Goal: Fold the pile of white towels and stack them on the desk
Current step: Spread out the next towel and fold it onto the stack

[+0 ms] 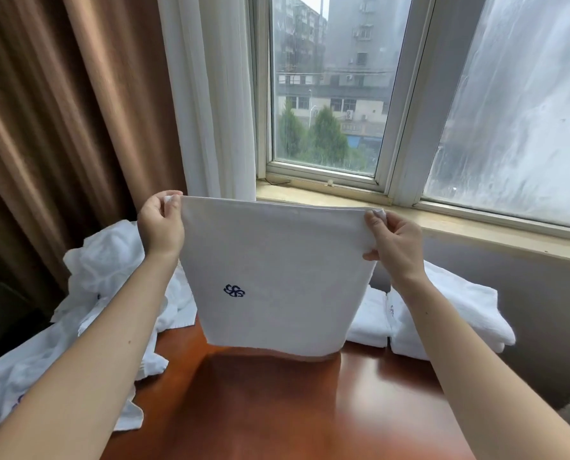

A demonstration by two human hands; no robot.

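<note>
A white towel (pixel 277 273) with a small blue emblem hangs doubled in the air above the reddish-brown desk (pixel 277 403). My left hand (pixel 161 224) pinches its upper left corner and my right hand (pixel 393 240) pinches its upper right corner, so the top edge is stretched flat between them. The towel's lower edge hangs just above the desk. A rumpled pile of white towels (pixel 87 300) lies on the left side of the desk. Folded white towels (pixel 443 310) are stacked on the right, partly hidden behind my right forearm and the held towel.
A window sill (pixel 343 197) and window (pixel 330 84) run behind the desk. A white sheer curtain (pixel 210 94) and a brown curtain (pixel 61 111) hang to the left. The desk's right edge drops off near a grey wall (pixel 526 310).
</note>
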